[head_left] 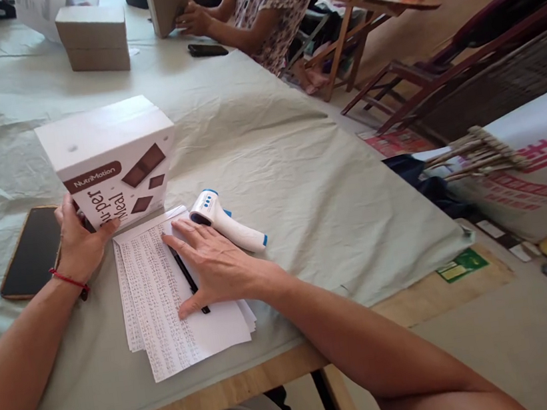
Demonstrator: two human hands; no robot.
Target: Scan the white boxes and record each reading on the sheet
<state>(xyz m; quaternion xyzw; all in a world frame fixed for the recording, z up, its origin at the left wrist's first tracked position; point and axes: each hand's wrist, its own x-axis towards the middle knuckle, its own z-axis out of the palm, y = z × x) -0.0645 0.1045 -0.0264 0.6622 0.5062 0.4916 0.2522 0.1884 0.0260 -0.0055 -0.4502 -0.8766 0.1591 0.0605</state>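
A white box (pixel 108 136) with brown print stands on the cloth-covered table. My left hand (pixel 80 237) grips its lower front corner, thumb on the printed face and fingers round the left side. My right hand (pixel 215 260) lies flat with fingers spread on a stack of papers (pixel 161 314) covered in handwritten columns. Beneath that hand, partly covered by it, is a black pen (pixel 182 269). A white and blue infrared thermometer (pixel 228 221) rests just beyond my right fingers. Close to my left wrist lies a dark phone or tablet (pixel 30 254).
A brown cardboard box (pixel 93 39) stands at the back, near a black phone (pixel 207 50). Across the table a person (pixel 272 3) holds an upright carton (pixel 168 4). The wooden table edge (pixel 218 397) runs close to me; wooden chairs (pixel 417 72) stand on the right.
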